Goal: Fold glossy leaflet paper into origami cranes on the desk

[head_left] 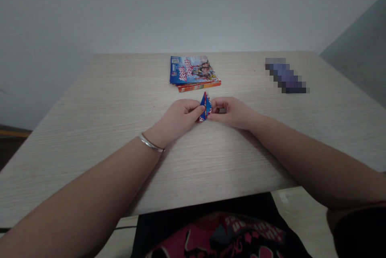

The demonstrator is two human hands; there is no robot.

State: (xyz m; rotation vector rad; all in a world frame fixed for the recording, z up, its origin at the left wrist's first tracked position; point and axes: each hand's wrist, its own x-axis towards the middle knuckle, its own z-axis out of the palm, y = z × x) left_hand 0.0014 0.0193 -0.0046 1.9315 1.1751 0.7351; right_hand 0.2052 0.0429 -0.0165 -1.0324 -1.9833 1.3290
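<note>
Left hand [183,114] pinches the small folded paper [208,107] under its thumb, just this side of the stacked leaflets [194,71]; the right hand [237,112] grips the opposite edge. Light, even pressure (no crushing) should keep the creases aligned.

Left fingers [197,112], right fingers [217,117] pinching folded blue paper [208,107], leaflet stack [193,71] beyond

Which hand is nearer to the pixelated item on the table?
Right. The right hand is left of the pixelated item, nearer the camera, at the right edge of the folded paper; the left hand is farther left, holding the paper's left side.
</note>
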